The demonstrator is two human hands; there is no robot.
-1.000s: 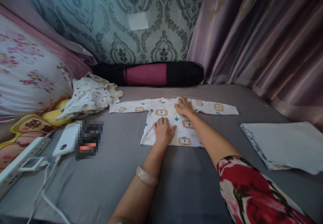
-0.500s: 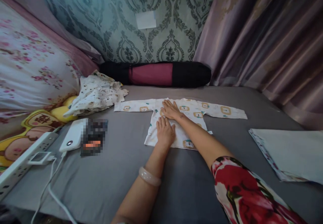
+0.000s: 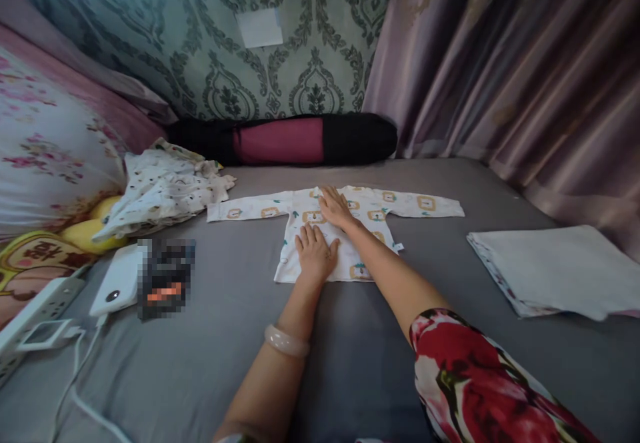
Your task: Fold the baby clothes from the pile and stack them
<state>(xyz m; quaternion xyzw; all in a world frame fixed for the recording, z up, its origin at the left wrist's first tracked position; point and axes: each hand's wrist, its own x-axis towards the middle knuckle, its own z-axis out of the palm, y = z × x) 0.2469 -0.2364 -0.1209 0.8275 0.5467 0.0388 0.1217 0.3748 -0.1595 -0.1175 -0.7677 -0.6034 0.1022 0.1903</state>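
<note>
A small white long-sleeved shirt [image 3: 295, 256] with tan lion-like prints lies flat on the grey sheet, both sleeves stretched out sideways. My left hand [image 3: 317, 254] rests palm down on the middle of its front, fingers spread. Higher up, close to the neckline, my right hand [image 3: 334, 208] also lies flat on the cloth, fingers extended. Neither hand grips the fabric. My right forearm covers part of the shirt's right side, where a small white tag [image 3: 399, 248] sticks out at the side seam.
Folded pale cloth [image 3: 555, 266] lies to the right. On the left are a crumpled spotted garment [image 3: 160, 186], a white power bank [image 3: 119, 282], a blurred-out dark object [image 3: 166, 280], a power strip [image 3: 43, 313] and cables. A black and maroon roll [image 3: 277, 142] lies along the wall.
The view has shifted, so things on the bed appear farther left. My left hand's fingers have spread a little more; both hands stay flat on the shirt.
</note>
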